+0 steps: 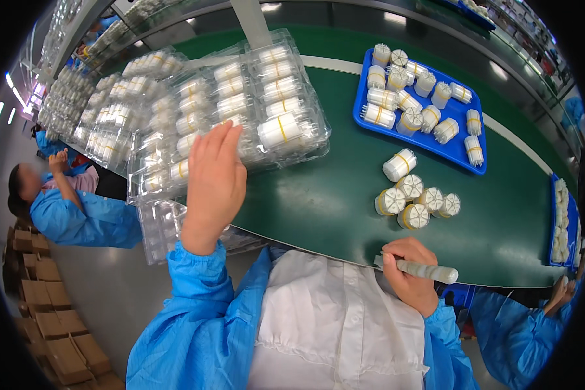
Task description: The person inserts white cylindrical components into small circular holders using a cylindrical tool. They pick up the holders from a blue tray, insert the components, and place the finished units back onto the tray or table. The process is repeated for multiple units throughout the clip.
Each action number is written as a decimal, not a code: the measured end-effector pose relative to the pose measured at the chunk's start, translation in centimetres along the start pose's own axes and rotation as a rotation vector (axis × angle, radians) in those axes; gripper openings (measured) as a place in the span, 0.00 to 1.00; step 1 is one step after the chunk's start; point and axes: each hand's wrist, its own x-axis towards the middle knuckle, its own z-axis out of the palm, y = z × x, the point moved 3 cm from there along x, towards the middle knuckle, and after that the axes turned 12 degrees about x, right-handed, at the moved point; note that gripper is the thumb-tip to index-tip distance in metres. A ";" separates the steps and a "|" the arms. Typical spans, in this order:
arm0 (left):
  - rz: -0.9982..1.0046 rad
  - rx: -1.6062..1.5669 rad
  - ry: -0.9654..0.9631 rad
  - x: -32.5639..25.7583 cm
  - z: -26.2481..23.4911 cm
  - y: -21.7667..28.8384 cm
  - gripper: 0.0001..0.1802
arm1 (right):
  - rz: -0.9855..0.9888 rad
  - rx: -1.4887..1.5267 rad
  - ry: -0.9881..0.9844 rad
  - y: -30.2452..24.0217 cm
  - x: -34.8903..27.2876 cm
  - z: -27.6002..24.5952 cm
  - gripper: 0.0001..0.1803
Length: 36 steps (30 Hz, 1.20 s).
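Observation:
My left hand [216, 179] reaches over a clear plastic blister tray [315, 140], its fingers stretched out flat above the white cylinders in it. These cylinders carry yellow bands; one larger-looking white cylinder [279, 131] lies just right of my fingertips. Whether the fingers touch a piece underneath is hidden. At the table's near edge my right hand [409, 273] is closed around a stick-like tool with a thick, pale wrapped handle [429, 270]; a thin flat end shows on its left side. Beyond that hand stand several white cylinders [415, 216] with segmented ends, and one [400, 164] lies tilted.
A blue tray [422, 140] holds more banded cylinders at the back right. Stacked blister trays [110, 117] fill the left side, near a metal post [250, 23]. Another blue tray [552, 250] is at far right. Co-workers in blue sit left and right. Cardboard boxes [52, 292] stand lower left.

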 end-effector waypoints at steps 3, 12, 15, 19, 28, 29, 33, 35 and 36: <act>-0.035 0.065 0.095 0.5 0.3 0.1 0.23 | -0.001 0.012 -0.002 -0.1 0.0 -0.1 0.05; 0.427 -0.684 0.002 0.2 1.4 16.0 0.30 | -0.042 0.015 0.035 0.8 -0.5 -0.3 0.06; 0.318 -0.757 -0.042 0.3 4.9 18.5 0.32 | -0.023 -0.008 0.070 0.3 -0.7 -0.8 0.06; 0.261 -0.895 -0.278 -1.1 5.1 17.4 0.32 | -0.070 -0.075 0.211 0.1 -0.8 -2.3 0.05; 0.433 -1.007 -0.178 -3.8 4.5 17.8 0.29 | -0.066 -0.017 0.213 0.0 -0.3 -2.1 0.05; 0.425 -1.009 -0.170 -3.8 4.5 17.8 0.29 | -0.059 -0.031 0.196 0.1 -0.4 -1.9 0.05; 0.428 -0.995 -0.139 -4.2 4.7 18.0 0.31 | -0.048 -0.050 0.196 0.2 -0.3 -1.6 0.05; 0.396 -0.994 -0.122 -4.5 4.8 18.1 0.32 | -0.039 -0.043 0.175 -0.2 -0.2 -1.4 0.05; 0.395 -0.982 -0.140 -4.6 5.1 18.1 0.32 | -0.034 -0.040 0.164 -0.3 -0.2 -1.3 0.05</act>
